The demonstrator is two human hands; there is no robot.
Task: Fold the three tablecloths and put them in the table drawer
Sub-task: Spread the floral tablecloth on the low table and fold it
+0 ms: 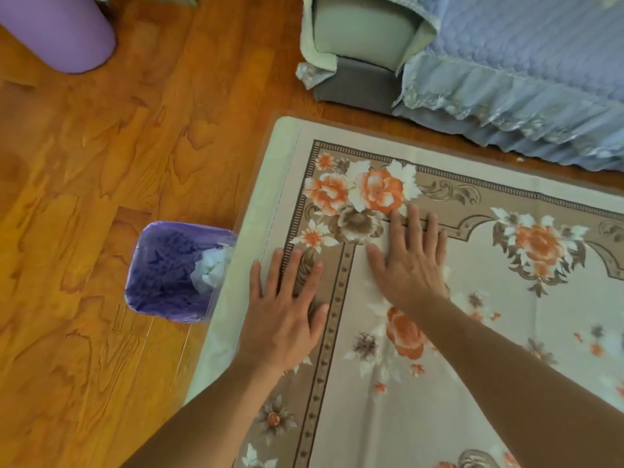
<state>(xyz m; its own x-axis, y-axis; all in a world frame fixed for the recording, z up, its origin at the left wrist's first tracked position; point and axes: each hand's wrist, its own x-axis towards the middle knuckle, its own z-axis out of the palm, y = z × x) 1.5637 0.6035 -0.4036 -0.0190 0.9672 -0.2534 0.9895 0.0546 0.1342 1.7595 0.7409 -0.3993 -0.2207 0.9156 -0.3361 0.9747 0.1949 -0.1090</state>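
Now both hands lie flat, fingers spread, on the floral tablecloth [506, 332]: left hand [287, 319] near its pale edge, right hand [410, 265] by the corner flowers. Cloth hides the surface beneath and runs off frame right; no drawer visible.

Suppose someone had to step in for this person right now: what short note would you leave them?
Left hand: open, flat on the floral tablecloth near its left edge.
Right hand: open, flat on the same cloth beside the corner flowers.
The cloth lies spread flat on the table; a lined waste bin stands on the floor to the left.
Done: no fold visible yet.
Left: fold this cloth, find and fold the other two, which are not in view, and stow all three in the drawer, also out of view.
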